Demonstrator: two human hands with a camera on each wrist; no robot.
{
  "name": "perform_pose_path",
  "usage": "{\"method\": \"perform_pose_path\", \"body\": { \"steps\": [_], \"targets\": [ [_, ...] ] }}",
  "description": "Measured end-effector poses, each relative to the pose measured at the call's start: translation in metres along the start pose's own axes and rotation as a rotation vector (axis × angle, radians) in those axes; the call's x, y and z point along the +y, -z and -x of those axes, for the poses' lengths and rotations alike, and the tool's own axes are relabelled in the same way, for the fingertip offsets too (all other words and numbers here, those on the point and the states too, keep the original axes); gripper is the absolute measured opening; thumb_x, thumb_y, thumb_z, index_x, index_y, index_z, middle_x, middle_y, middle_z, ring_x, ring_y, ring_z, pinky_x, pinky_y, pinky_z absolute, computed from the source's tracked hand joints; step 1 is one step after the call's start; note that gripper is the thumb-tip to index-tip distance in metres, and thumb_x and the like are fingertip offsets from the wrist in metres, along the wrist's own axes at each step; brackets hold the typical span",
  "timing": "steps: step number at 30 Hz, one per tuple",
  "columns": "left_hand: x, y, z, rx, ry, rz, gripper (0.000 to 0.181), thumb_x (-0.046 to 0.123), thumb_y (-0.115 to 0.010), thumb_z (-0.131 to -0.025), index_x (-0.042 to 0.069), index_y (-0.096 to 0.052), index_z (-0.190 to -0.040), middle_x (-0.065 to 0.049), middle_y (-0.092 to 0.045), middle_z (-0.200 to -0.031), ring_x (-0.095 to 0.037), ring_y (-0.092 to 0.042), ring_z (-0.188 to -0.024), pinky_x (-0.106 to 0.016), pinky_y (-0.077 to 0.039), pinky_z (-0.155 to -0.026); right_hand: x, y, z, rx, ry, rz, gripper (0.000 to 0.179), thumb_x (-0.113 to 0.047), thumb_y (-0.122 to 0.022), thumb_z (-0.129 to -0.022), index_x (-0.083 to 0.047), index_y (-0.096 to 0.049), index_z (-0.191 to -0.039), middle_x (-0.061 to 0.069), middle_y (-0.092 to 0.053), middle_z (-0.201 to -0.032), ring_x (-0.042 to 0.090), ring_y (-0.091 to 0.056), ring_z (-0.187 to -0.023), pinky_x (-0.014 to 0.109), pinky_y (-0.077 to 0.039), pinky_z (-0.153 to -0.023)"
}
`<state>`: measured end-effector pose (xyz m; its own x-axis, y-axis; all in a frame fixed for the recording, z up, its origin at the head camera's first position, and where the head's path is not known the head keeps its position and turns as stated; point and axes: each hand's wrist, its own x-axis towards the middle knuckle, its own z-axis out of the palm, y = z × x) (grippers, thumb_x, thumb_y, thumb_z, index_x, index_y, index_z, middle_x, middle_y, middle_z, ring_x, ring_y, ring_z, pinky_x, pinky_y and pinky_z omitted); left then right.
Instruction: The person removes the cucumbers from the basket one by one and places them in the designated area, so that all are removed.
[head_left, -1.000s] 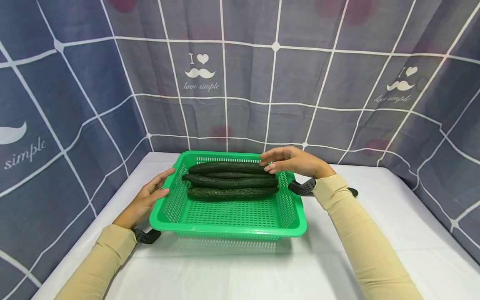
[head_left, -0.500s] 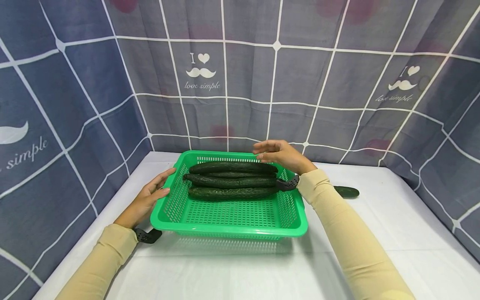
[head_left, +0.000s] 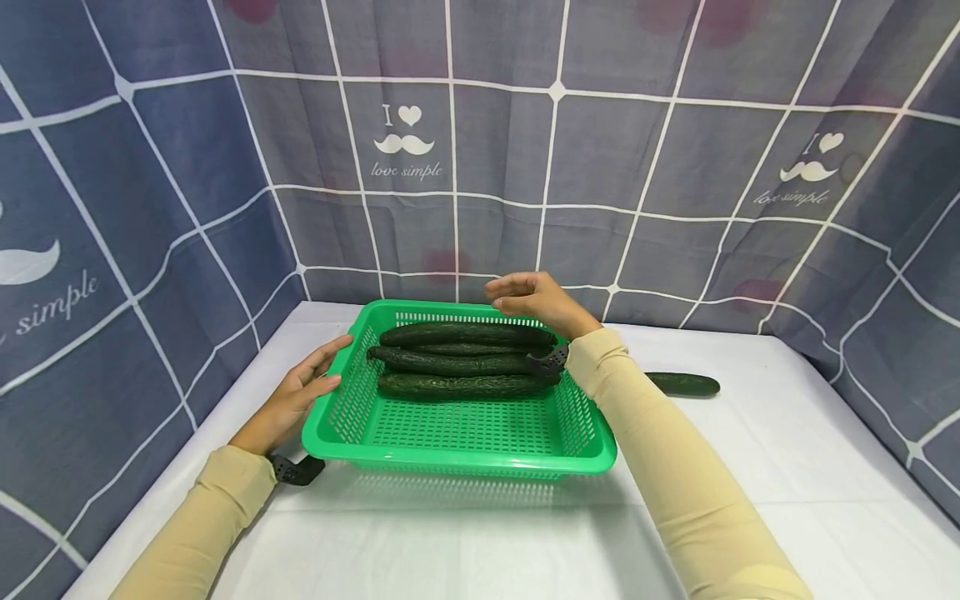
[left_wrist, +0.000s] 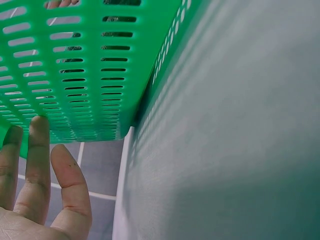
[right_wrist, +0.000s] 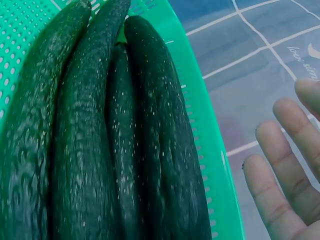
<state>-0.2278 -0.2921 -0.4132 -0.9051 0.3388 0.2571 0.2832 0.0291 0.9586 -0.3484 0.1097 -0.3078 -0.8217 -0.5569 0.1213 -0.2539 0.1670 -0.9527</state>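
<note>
Several dark green cucumbers (head_left: 468,387) lie side by side in the back half of a green plastic basket (head_left: 457,458). My left hand (head_left: 288,404) touches the basket's left rim with its fingers extended. From below, the left wrist view shows the fingers of the left hand (left_wrist: 42,185) near the slotted wall. Over the far rim hovers my right hand (head_left: 542,302), its fingers loosely bent and holding nothing. The right wrist view has that hand (right_wrist: 290,175) apart from the cucumbers (right_wrist: 82,130), beyond the basket's edge. One more cucumber (head_left: 684,384) lies outside on the table, partly hidden by the right sleeve.
A white cloth (head_left: 420,550) covers the table. Grey-blue checked curtains (head_left: 495,150) stand close behind the basket and on both sides. Black straps with a camera mount (head_left: 297,471) sit at the wrists.
My right hand has moved left and away from me, from the basket's right end to above its far rim. More of the loose cucumber shows now. The left hand stays put.
</note>
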Motion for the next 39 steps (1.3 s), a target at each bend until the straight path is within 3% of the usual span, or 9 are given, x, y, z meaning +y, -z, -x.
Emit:
{"method": "perform_pose_path", "body": {
  "steps": [3, 8, 13, 18, 22, 29, 34, 37, 39],
  "targets": [
    [0.0, 0.0, 0.0, 0.002, 0.012, -0.003, 0.062, 0.011, -0.051, -0.114, 0.017, -0.031, -0.172, -0.016, -0.005, -0.18, -0.019, -0.011, -0.163, -0.013, -0.036, -0.111, 0.0, -0.006, -0.004, 0.014, 0.012, 0.0, 0.04, 0.005, -0.065, -0.104, 0.012, -0.062, -0.143, 0.027, -0.066, -0.142, 0.042, -0.066, -0.128, 0.053, -0.052, -0.112],
    [0.001, 0.0, 0.0, 0.005, 0.023, 0.006, 0.062, 0.011, -0.051, -0.113, 0.018, -0.032, -0.172, -0.018, -0.003, -0.18, -0.022, -0.011, -0.163, -0.014, -0.038, -0.111, 0.007, -0.013, -0.01, 0.024, 0.055, 0.006, 0.038, 0.006, -0.067, -0.103, 0.013, -0.064, -0.14, 0.024, -0.071, -0.136, 0.052, -0.06, -0.133, 0.054, -0.051, -0.113],
    [0.002, 0.001, 0.001, 0.005, 0.034, -0.002, 0.063, 0.011, -0.051, -0.113, 0.017, -0.031, -0.173, -0.02, 0.0, -0.18, -0.032, -0.002, -0.166, -0.013, -0.037, -0.11, 0.017, -0.018, -0.012, 0.054, 0.085, 0.011, 0.037, 0.005, -0.067, -0.104, 0.013, -0.064, -0.139, 0.029, -0.068, -0.137, 0.051, -0.061, -0.13, 0.056, -0.051, -0.112],
    [0.003, 0.002, 0.001, 0.009, 0.037, -0.025, 0.064, 0.011, -0.052, -0.113, 0.015, -0.029, -0.173, -0.019, 0.001, -0.18, -0.04, 0.007, -0.165, -0.013, -0.034, -0.11, 0.026, -0.021, -0.011, 0.066, 0.115, 0.113, 0.032, 0.005, -0.066, -0.105, 0.014, -0.067, -0.136, 0.03, -0.069, -0.135, 0.045, -0.068, -0.123, 0.045, -0.057, -0.106],
    [0.003, 0.002, 0.002, 0.011, 0.04, -0.038, 0.064, 0.011, -0.052, -0.113, 0.015, -0.029, -0.173, -0.019, 0.002, -0.181, -0.042, 0.01, -0.165, -0.015, -0.031, -0.112, 0.03, -0.022, -0.012, 0.051, 0.128, 0.168, 0.03, 0.007, -0.066, -0.104, 0.016, -0.068, -0.132, 0.03, -0.071, -0.131, 0.043, -0.07, -0.119, 0.044, -0.058, -0.104],
    [0.004, 0.002, 0.002, 0.014, 0.05, -0.046, 0.065, 0.011, -0.052, -0.113, 0.015, -0.028, -0.173, -0.018, 0.003, -0.181, -0.041, 0.01, -0.165, -0.02, -0.028, -0.119, 0.03, -0.023, -0.011, 0.031, 0.058, 0.303, 0.033, 0.007, -0.073, -0.099, 0.009, -0.071, -0.133, 0.025, -0.073, -0.13, 0.038, -0.071, -0.119, 0.043, -0.058, -0.103],
    [0.004, 0.002, 0.002, 0.016, 0.058, -0.059, 0.065, 0.012, -0.052, -0.113, 0.015, -0.027, -0.174, -0.016, 0.002, -0.181, -0.041, 0.01, -0.165, -0.043, -0.016, -0.132, 0.028, -0.026, -0.01, 0.034, 0.037, 0.413, 0.04, 0.004, -0.08, -0.095, 0.006, -0.072, -0.134, 0.021, -0.074, -0.13, 0.036, -0.07, -0.121, 0.043, -0.058, -0.103],
    [0.004, 0.002, 0.001, 0.019, 0.059, -0.052, 0.065, 0.011, -0.052, -0.113, 0.015, -0.028, -0.173, -0.016, 0.002, -0.181, -0.041, 0.011, -0.165, -0.06, -0.007, -0.131, 0.028, -0.027, -0.008, 0.008, 0.037, 0.482, 0.043, 0.001, -0.084, -0.093, 0.005, -0.073, -0.135, 0.02, -0.074, -0.132, 0.036, -0.069, -0.124, 0.044, -0.058, -0.103],
    [0.004, 0.002, 0.001, 0.02, 0.059, -0.049, 0.065, 0.011, -0.052, -0.113, 0.014, -0.028, -0.173, -0.016, 0.002, -0.181, -0.041, 0.011, -0.165, -0.062, -0.006, -0.131, 0.029, -0.028, -0.008, -0.03, 0.039, 0.533, 0.043, -0.002, -0.085, -0.093, 0.003, -0.074, -0.134, 0.019, -0.074, -0.133, 0.036, -0.068, -0.127, 0.045, -0.058, -0.104]
  ]
}}
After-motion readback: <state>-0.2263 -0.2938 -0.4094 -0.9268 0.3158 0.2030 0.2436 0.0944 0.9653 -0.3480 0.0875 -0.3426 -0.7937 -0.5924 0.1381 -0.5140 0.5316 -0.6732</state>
